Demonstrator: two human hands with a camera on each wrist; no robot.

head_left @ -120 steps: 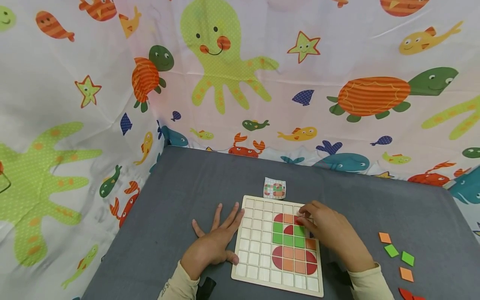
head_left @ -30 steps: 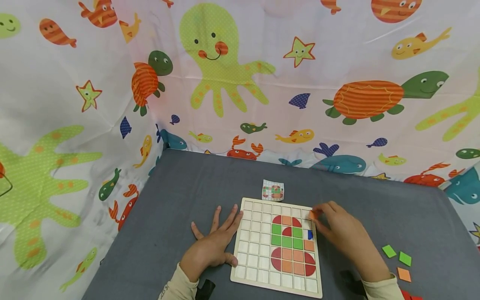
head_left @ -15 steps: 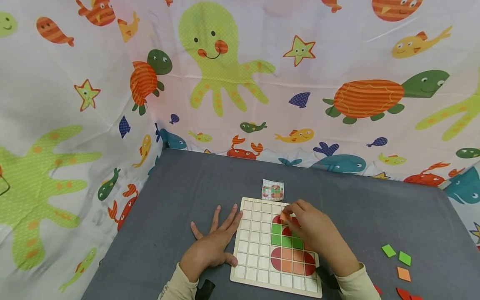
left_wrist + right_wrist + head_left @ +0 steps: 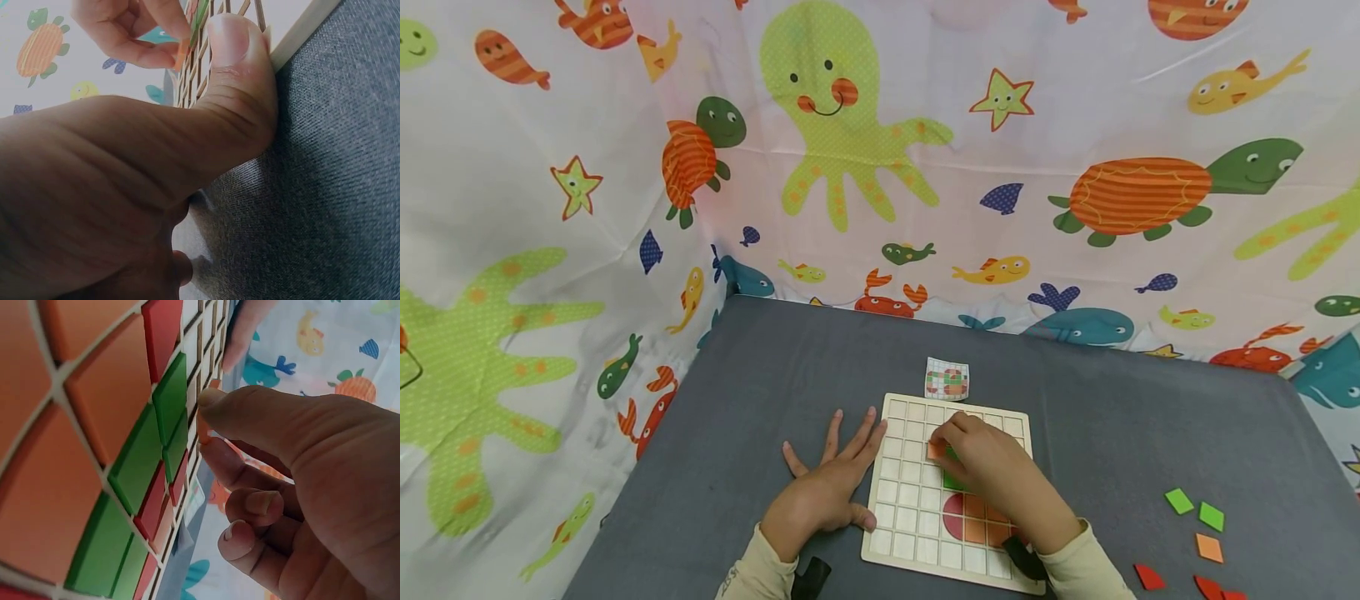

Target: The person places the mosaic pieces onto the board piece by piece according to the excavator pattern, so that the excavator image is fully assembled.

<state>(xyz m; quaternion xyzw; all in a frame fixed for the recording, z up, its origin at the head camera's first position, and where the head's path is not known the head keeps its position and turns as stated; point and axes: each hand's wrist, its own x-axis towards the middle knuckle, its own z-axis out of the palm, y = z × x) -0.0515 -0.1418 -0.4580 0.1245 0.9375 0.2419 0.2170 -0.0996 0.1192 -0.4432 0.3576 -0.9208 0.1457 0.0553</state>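
My right hand point(image 4: 1000, 475) pinches an orange square tile point(image 4: 203, 428) between thumb and index finger. It is over the gridded wooden board point(image 4: 897, 492), at the cells just left of the green tiles point(image 4: 170, 400). Spread fingers mark my left hand point(image 4: 823, 496), whose thumb and a fingertip touch the board's left edge; the left wrist view shows that thumb point(image 4: 240, 81) on the rim. Orange squares point(image 4: 975, 532) and a red curved piece point(image 4: 952, 515) sit in lower cells. Much of the upper-right pattern is hidden under my right hand and forearm in the head view.
A small printed pattern card point(image 4: 947, 379) lies behind the board. On the grey cloth to the right are green tiles point(image 4: 1211, 516), an orange tile point(image 4: 1209, 547) and red quarter-round pieces point(image 4: 1148, 576). A sea-animal curtain point(image 4: 865, 167) stands behind and at the left.
One orange tile has left the loose pieces at the right. My right hand has carried it leftward from the board's right edge across the pattern. My left hand has stayed put.
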